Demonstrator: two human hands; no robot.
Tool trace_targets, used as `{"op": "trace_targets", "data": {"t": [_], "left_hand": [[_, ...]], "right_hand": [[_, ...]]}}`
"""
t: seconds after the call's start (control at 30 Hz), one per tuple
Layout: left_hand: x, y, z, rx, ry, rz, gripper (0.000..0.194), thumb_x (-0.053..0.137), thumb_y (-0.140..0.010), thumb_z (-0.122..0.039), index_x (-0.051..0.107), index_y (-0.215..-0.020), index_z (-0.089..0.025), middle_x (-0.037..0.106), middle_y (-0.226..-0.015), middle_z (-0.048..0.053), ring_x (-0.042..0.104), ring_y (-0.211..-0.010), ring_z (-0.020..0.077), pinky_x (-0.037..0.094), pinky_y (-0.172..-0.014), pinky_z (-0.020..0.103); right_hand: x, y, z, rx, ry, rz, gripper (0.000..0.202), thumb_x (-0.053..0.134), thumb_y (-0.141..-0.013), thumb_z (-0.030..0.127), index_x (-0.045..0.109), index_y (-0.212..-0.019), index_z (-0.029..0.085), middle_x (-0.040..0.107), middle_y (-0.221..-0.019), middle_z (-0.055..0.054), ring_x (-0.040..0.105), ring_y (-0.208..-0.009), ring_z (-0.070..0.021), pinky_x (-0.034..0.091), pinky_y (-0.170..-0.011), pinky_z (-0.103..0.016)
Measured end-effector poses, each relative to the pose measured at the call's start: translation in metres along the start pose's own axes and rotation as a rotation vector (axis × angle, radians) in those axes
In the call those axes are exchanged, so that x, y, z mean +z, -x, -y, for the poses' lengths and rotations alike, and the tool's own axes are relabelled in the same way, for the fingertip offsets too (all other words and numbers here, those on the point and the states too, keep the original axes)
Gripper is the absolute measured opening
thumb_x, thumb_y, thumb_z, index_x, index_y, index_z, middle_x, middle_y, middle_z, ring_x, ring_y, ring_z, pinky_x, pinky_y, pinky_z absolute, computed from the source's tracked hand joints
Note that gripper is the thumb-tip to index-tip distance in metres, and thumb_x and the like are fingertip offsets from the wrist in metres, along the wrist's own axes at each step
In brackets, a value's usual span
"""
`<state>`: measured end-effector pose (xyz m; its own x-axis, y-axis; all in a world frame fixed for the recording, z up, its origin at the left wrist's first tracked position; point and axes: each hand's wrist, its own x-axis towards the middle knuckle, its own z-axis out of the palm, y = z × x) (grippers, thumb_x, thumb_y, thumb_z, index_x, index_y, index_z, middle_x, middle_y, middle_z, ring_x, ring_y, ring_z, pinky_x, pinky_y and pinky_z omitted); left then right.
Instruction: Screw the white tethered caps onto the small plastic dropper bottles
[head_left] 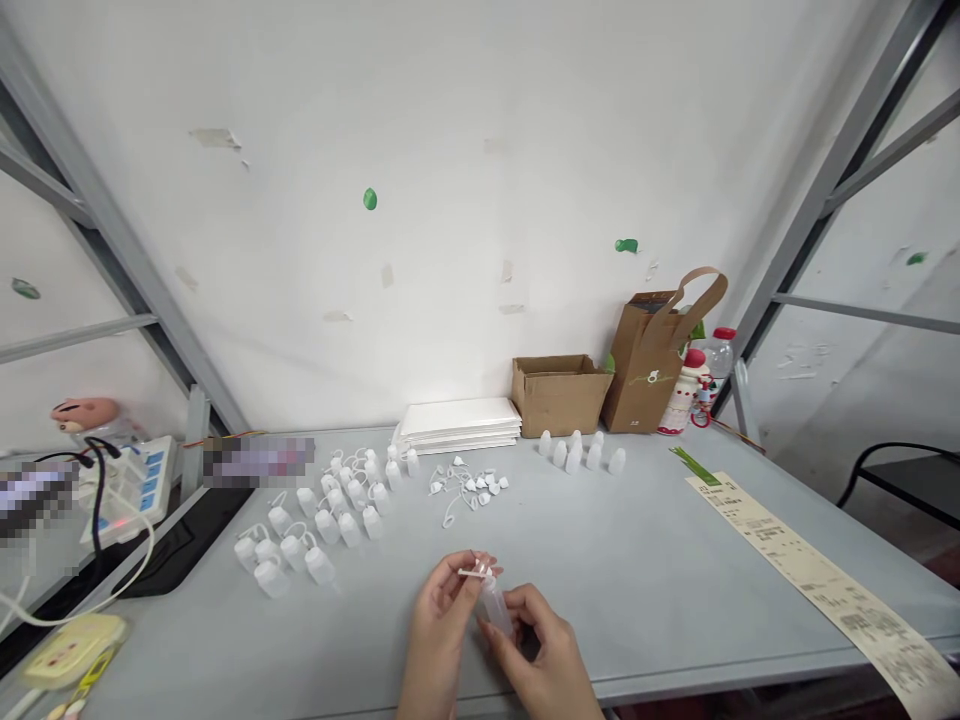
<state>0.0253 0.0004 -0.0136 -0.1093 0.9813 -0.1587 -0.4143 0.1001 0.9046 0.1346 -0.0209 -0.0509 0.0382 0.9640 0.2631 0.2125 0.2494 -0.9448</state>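
Note:
Near the table's front edge, my right hand [541, 640] is closed round a small translucent plastic bottle [496, 608], which leans slightly. At its mouth, my left hand [444, 615] pinches a white cap [487, 573] with a thin strap. The cap touches the bottle top; whether it is fully seated I cannot tell. Beyond my hands lies a loose pile of white strapped caps [476, 485]. Several capped bottles [347, 528] stand in rough rows to the left. A smaller group of bottles without strapped caps [573, 458] stands at the back right.
Along the wall are a stack of white flat packs [459, 424], an open cardboard box [562, 403] and a brown paper bag [637, 370]. A long printed paper strip [795, 560] lies on the right. A power strip [154, 485] with cables is at the left. Metal posts frame the grey table [637, 560].

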Motion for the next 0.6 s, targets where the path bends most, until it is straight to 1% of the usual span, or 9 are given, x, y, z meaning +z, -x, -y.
{"op": "trace_targets", "data": {"t": [0.13, 0.27, 0.37, 0.47, 0.6], "left_hand": [[-0.001, -0.001, 0.000, -0.004, -0.086, 0.032, 0.029, 0.073, -0.060, -0.037, 0.069, -0.080, -0.016, 0.073, -0.087, 0.010, 0.066, -0.085, 0.0248, 0.050, -0.076, 0.032], [0.002, 0.000, -0.004, 0.019, -0.114, -0.008, 0.024, 0.074, -0.058, -0.036, 0.069, -0.071, -0.016, 0.074, -0.079, 0.008, 0.067, -0.080, 0.0236, 0.051, -0.076, 0.030], [0.001, 0.000, -0.003, 0.015, -0.127, -0.008, 0.024, 0.075, -0.057, -0.035, 0.069, -0.069, -0.016, 0.074, -0.078, 0.009, 0.067, -0.081, 0.0238, 0.051, -0.076, 0.031], [-0.001, 0.000, -0.004, 0.010, -0.133, 0.015, 0.022, 0.076, -0.057, -0.033, 0.069, -0.070, -0.016, 0.074, -0.081, 0.009, 0.067, -0.084, 0.0240, 0.050, -0.078, 0.031], [-0.003, -0.001, -0.008, -0.017, -0.103, 0.108, 0.020, 0.074, -0.061, -0.032, 0.069, -0.072, -0.017, 0.074, -0.086, 0.010, 0.067, -0.086, 0.0241, 0.049, -0.081, 0.032]], "right_hand": [[0.000, 0.001, -0.005, -0.029, 0.108, -0.009, 0.013, 0.057, -0.077, 0.030, 0.058, -0.076, 0.018, 0.054, -0.058, 0.003, 0.048, -0.052, -0.0118, 0.038, -0.052, -0.020], [0.002, 0.003, -0.011, -0.093, 0.165, -0.034, 0.013, 0.055, -0.079, 0.030, 0.058, -0.078, 0.018, 0.053, -0.060, 0.002, 0.049, -0.053, -0.0126, 0.040, -0.054, -0.021], [0.003, 0.004, -0.014, -0.104, 0.159, -0.067, 0.015, 0.055, -0.079, 0.032, 0.058, -0.078, 0.018, 0.052, -0.060, 0.002, 0.048, -0.053, -0.0129, 0.039, -0.054, -0.021], [0.002, 0.003, -0.013, -0.042, 0.097, -0.043, 0.018, 0.057, -0.078, 0.036, 0.058, -0.076, 0.018, 0.050, -0.058, 0.003, 0.046, -0.052, -0.0125, 0.037, -0.053, -0.022], [-0.005, -0.003, -0.006, 0.111, -0.117, 0.092, 0.028, 0.060, -0.076, 0.045, 0.059, -0.078, 0.017, 0.047, -0.059, 0.004, 0.043, -0.055, -0.0116, 0.034, -0.054, -0.022]]}}
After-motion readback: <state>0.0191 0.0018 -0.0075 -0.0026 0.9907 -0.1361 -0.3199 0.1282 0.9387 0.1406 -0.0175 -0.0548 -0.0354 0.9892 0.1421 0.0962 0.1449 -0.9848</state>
